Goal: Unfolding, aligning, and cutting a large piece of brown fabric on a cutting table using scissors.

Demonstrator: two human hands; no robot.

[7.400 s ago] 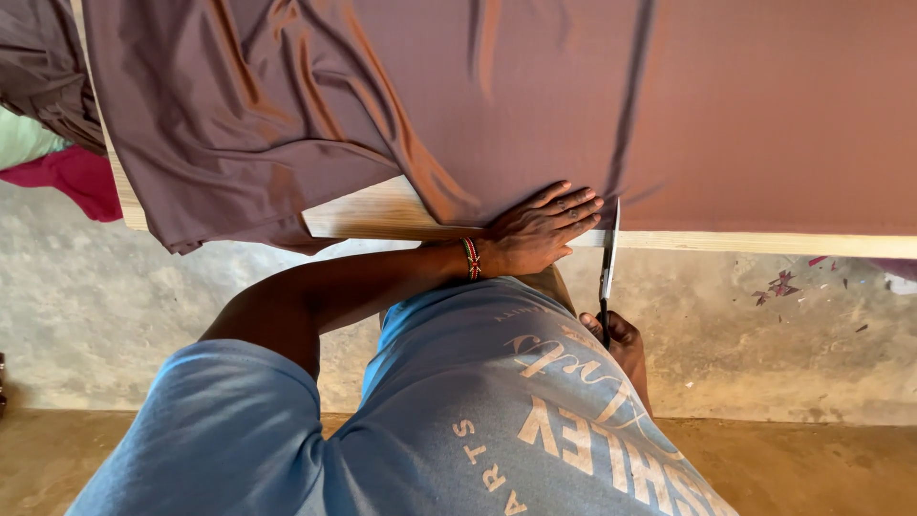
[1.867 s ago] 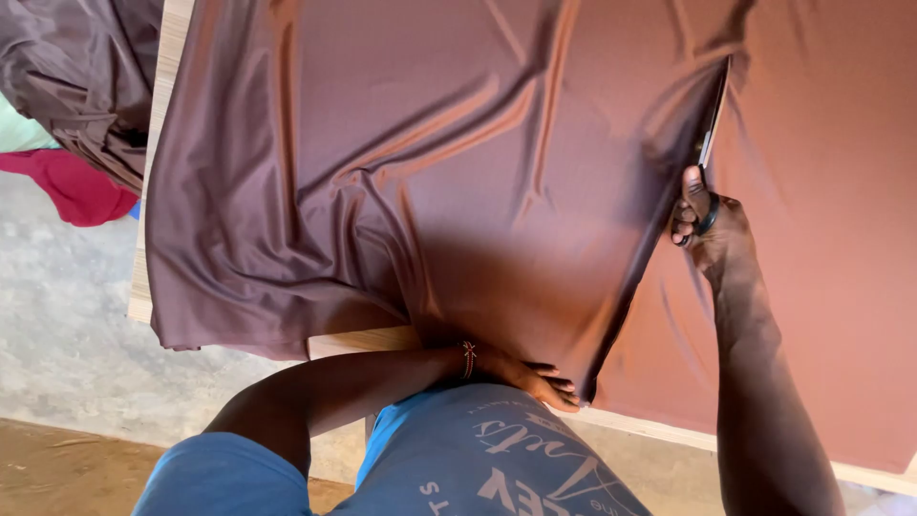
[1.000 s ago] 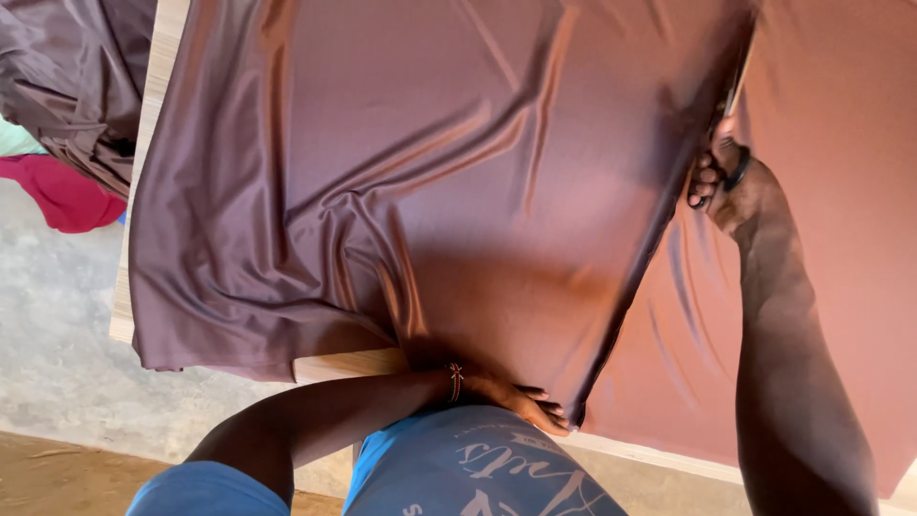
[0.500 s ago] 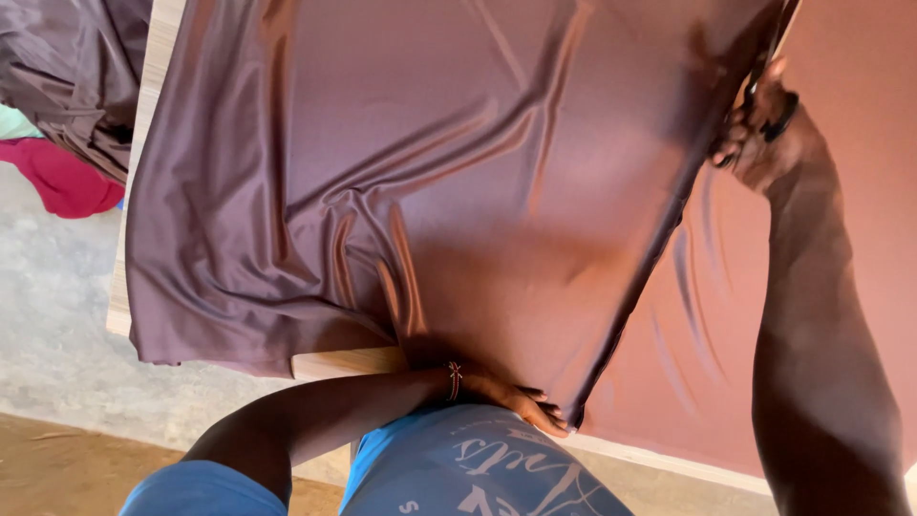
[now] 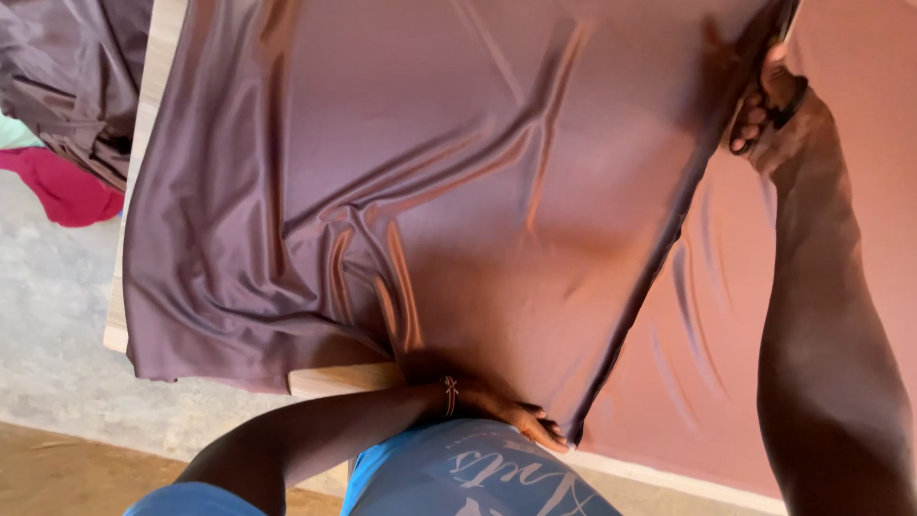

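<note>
My left hand is close to my tummy, at the near edge of the table. Its fingers lie flat and close together, pressing the shiny brown cloth down by the start of the cut. The cloth spreads away from me over the table. Far up, my right hand is curled shut around the black scissors, at the far end of the cut. More cloth is heaped at the far left.

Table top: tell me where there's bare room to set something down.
Little is bare. The brown fabric covers nearly all the wooden table; only a strip shows at the near edge beside the left hand. The right hand works the far cut line.
</note>
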